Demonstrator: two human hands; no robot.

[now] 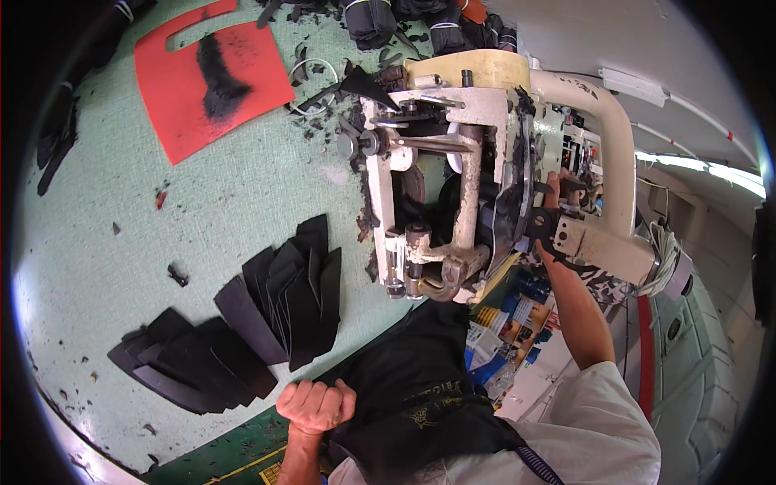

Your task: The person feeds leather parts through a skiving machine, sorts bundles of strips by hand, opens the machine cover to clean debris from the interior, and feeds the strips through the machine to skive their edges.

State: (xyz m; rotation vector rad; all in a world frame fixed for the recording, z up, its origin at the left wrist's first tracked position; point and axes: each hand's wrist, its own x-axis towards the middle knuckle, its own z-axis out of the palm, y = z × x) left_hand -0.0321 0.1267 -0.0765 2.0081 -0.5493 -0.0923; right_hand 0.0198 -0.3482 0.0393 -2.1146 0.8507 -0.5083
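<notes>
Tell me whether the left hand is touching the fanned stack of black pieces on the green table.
Apart. The head view shows the left hand closed in a fist, with bare green table between it and the black pieces.

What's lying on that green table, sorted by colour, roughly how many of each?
Black: 2 fanned piles of flat cut pieces
Red: 1 flat sheet with a black tuft on it
White: 1 thin ring
Cream: 1 machine
Total: 5
The single pieces in each pile overlap too much to count.
</notes>
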